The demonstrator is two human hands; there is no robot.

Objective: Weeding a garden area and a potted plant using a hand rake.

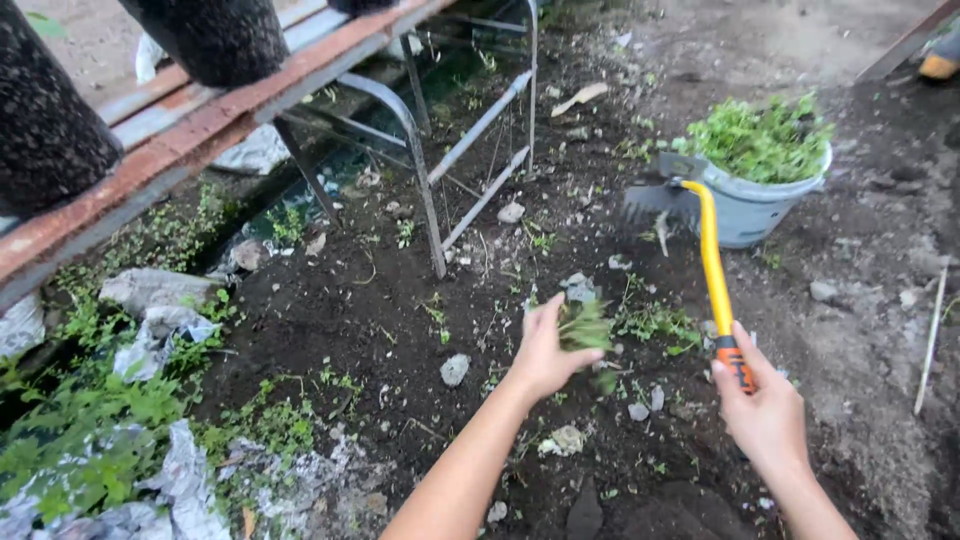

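Head view: the left hand [545,352] pinches a clump of weeds [584,326]. The right hand [762,412] grips a yellow rake [712,262]. Beyond it, a bucket [752,205].

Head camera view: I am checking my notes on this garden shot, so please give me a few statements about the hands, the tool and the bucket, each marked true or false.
1. The right hand grips a hand rake with a yellow handle. True.
2. The left hand is empty. False: it holds a clump of green weeds.
3. The grey bucket is full of green plants. True.
4. The rake's tines are dug into the soil. False: the rake head is raised, in front of the bucket.
5. The bucket lies tipped on its side. False: it stands upright on the soil.
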